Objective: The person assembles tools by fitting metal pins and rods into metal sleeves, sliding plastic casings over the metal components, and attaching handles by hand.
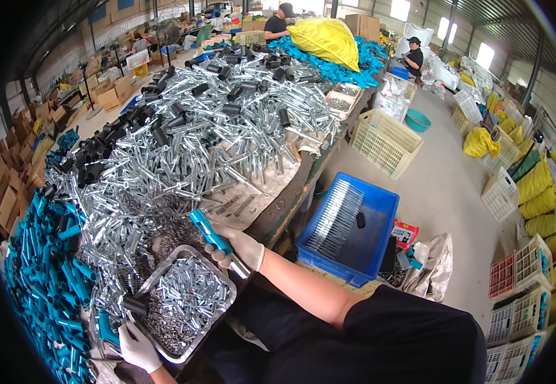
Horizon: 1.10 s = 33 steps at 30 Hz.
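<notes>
My right hand [242,248], in a white glove, is closed around a teal plastic sleeve [205,225] with a shiny metal tube [240,266] coming out of its lower end. The pair is held tilted above the corner of a metal tray [230,299] full of small metal pins [185,288] and tiny dark parts. At the lower left, my gloved left hand [138,347] has its fingers against another teal sleeve [105,328] and seems to grip it; its fingertips are partly hidden. A black sleeve [135,304] lies at the tray's left edge.
Metal tubes [182,144] heap over the table, with teal sleeves [47,281] piled left. Springs [239,206] lie on a cloth. To the right stand a blue bin [380,240] holding rows of metal pieces and a cream crate [386,142]. Two people [413,59] [278,25] work further back.
</notes>
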Available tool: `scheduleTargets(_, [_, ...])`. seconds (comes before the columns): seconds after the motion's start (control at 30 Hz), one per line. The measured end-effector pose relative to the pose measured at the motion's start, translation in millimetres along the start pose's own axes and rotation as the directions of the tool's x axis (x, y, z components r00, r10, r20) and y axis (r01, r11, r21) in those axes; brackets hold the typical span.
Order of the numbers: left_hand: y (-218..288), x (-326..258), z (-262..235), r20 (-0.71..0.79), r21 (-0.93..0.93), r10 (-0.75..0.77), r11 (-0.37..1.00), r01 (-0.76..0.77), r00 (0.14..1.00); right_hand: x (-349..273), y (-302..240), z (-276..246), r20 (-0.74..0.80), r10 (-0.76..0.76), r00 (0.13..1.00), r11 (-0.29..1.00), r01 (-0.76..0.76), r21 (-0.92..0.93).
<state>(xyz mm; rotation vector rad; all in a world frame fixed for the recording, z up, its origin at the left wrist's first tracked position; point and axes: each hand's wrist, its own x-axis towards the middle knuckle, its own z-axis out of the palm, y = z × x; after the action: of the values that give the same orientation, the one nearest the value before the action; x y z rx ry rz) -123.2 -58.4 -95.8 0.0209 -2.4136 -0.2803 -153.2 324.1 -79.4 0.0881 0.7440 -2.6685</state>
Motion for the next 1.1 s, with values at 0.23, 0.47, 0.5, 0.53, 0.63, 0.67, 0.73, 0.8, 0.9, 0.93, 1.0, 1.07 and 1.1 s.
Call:
scheduleTargets(0.23, [1.4,-2.0,-1.0,0.017,0.003,-0.028,1.0,0.028,0.999,-2.3,-0.8,4.1,0.021,-0.01,1.0,1.0,0.01,-0.005])
scheduleTargets(0.47, [-0.5,-3.0,-2.7,0.011,-0.007,-0.01,1.0,0.01,1.0,-5.4,1.6,5.1,0.005,-0.027,1.0,0.999,0.027,-0.017])
scheduleTargets(0.5, [0.4,-2.2,-2.0,-0.003,-0.009,-0.015,1.0,0.015,1.0,-4.5,0.6,6.7,0.014,-0.029,0.999,0.999,0.03,-0.028])
scheduleTargets(0.53, [-3.0,-2.4,0.5,0.0,0.007,-0.018,1.0,0.018,1.0,-4.3,0.0,8.1,0.016,-0.03,0.999,0.999,0.03,-0.028])
scheduleTargets(0.63, [1.6,-0.9,-2.3,0.028,0.016,-0.033,0.999,0.033,0.999,-5.1,-1.6,7.2,0.012,-0.034,0.999,0.998,0.035,-0.054])
scheduleTargets(0.67, [2.3,0.1,-1.4,0.029,0.014,-0.034,0.999,0.034,0.999,-3.0,-2.1,3.2,0.041,-0.018,0.999,0.999,0.02,-0.039])
scheduleTargets(0.73, [-0.5,-0.3,-0.5,0.032,0.012,-0.033,0.999,0.033,0.999,-2.9,-0.2,2.0,0.066,0.002,0.998,1.0,0.0,-0.021])
scheduleTargets(0.8, [-4.9,-1.4,0.7,0.026,0.007,-0.021,1.0,0.021,0.999,-2.7,-0.3,2.3,0.062,-0.002,0.998,1.0,0.004,-0.02])
scheduleTargets(0.9, [-7.3,-1.6,2.5,0.025,0.012,-0.013,1.0,0.013,1.0,-2.3,-0.2,3.6,0.052,-0.017,0.999,1.0,0.018,-0.015])
scheduleTargets(0.93, [-4.9,-1.0,1.3,0.033,0.009,-0.02,1.0,0.019,0.999,-2.6,-0.5,3.8,0.052,-0.017,0.999,1.0,0.018,-0.013])
scheduleTargets(1.0, [-3.5,-1.0,0.2,0.039,0.009,-0.026,1.0,0.025,0.999,-3.3,-1.8,4.2,0.038,0.0,0.999,1.0,0.001,-0.007])
scheduleTargets(1.07, [-4.2,-1.6,0.8,0.027,0.014,-0.032,0.999,0.032,0.999,-3.9,-1.1,5.8,0.039,-0.001,0.999,1.0,0.002,-0.007])
scheduleTargets(1.1, [-3.4,-1.4,0.9,0.025,0.013,-0.032,0.999,0.031,0.999,-4.2,-1.8,5.8,0.037,-0.005,0.999,1.0,0.005,-0.009])
